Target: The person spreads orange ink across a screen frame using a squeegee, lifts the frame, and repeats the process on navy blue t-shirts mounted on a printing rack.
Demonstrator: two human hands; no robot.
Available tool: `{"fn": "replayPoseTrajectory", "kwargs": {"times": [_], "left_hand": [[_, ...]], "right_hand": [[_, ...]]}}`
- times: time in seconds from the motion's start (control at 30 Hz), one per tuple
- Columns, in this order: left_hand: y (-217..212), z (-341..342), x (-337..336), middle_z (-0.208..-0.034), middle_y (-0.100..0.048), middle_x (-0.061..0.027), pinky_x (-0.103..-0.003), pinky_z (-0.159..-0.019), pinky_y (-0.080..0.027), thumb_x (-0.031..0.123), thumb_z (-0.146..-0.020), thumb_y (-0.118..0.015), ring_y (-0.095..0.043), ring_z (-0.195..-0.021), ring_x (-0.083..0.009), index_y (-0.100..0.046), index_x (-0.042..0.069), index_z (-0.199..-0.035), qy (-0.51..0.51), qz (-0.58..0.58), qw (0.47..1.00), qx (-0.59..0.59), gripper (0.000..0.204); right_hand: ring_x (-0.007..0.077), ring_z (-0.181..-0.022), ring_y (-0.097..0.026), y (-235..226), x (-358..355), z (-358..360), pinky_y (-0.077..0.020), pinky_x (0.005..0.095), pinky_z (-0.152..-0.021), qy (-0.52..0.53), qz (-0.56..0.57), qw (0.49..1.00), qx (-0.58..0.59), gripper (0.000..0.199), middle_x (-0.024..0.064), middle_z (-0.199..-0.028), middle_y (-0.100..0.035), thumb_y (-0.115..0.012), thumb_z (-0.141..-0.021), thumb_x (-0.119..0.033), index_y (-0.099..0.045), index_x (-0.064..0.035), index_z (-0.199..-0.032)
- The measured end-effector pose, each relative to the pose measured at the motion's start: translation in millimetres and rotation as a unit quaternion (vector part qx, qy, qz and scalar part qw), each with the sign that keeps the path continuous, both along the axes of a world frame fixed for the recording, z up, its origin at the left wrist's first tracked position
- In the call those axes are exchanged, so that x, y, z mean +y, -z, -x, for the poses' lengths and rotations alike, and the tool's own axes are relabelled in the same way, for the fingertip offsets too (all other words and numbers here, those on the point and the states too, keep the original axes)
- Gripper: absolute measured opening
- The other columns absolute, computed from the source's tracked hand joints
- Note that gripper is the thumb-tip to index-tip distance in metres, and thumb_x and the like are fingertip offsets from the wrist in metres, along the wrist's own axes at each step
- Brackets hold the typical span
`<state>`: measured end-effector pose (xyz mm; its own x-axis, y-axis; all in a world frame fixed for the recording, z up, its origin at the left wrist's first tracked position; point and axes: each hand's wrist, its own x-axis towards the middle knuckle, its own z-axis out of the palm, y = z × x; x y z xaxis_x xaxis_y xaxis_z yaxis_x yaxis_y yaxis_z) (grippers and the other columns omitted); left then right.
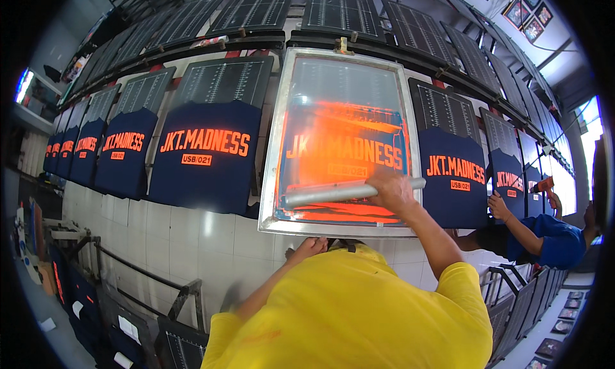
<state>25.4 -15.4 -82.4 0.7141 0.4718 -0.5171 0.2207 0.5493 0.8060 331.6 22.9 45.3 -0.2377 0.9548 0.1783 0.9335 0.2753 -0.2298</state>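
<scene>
In front of me a metal-framed printing screen (341, 228) lies over a dark blue shirt, whose bright orange lettering shows through the mesh. Orange ink (355, 120) is smeared across the mesh, with thicker streaks toward the far part and along the near edge. My right hand (392, 193) is closed around a long grey squeegee (327, 194), which lies crosswise over the near part of the screen. Close to my waist, just below the frame's near edge, is my left hand (310, 248). Its fingers are curled together, and anything inside them is hidden.
Dark blue shirts with orange lettering (204, 154) lie on boards to the left; more (453, 173) lie to the right. Marked black boards (343, 13) line the far side. At right, a person in blue (548, 241) works beside an orange handheld tool (544, 184). Metal rails (144, 266) stand behind left.
</scene>
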Motion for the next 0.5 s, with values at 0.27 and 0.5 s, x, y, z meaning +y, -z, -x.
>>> {"fn": "replayPoseTrajectory", "kwargs": {"times": [0.27,0.5], "left_hand": [[4,-1,-3,-0.071,-0.052,0.0039,-0.026,-0.061,-0.040,0.039,-0.104,-0.048,-0.046,-0.066,-0.0077,-0.057,0.005,-0.084,-0.029,0.027,0.999,0.006,0.041],[7,0,-6,-0.073,-0.053,0.0039,-0.024,-0.062,-0.040,0.042,-0.103,-0.050,-0.046,-0.067,-0.0061,-0.059,0.005,-0.087,-0.050,0.028,0.998,0.005,0.042]], "right_hand": [[0.0329,-0.082,-0.067,6,103,-60,-0.0536,0.0453,-0.071,0.124,-0.022,0.992,-0.026,0.023,0.0106,-0.086,-0.069,-0.074,-0.071,-0.016,-0.067,-0.0108,-0.093],[0.0337,-0.084,-0.067,8,145,-71,-0.0536,0.0481,-0.075,0.141,-0.018,0.989,-0.049,0.023,0.0126,-0.086,-0.070,-0.072,-0.072,-0.017,-0.068,-0.0105,-0.093]]}}
